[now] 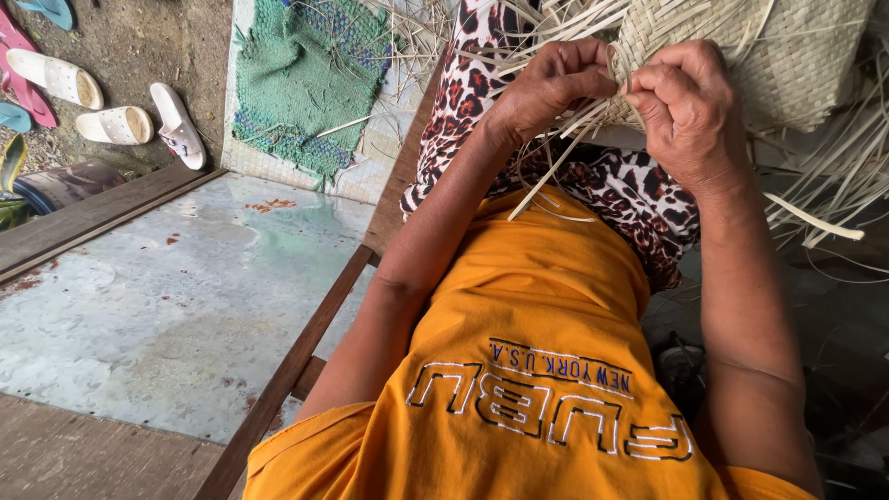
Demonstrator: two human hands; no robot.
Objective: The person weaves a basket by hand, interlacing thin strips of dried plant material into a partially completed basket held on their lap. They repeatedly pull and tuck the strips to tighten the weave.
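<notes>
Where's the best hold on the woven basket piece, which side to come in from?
Probably the finished woven edge of the woven basket piece, from the near, lap side, where the left hand and right hand pinch it. That edge looks tight and firm; the loose strips hanging below would likely slip.

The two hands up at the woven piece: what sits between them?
In the head view, a bunch of pale straw strips runs between the left hand and right hand, at the woven piece's edge.

pale worn concrete floor [176,306] edged by wooden beams [287,370] — green mat [306,74], white sandals [116,125] on dirt, perhaps outdoors.
</notes>
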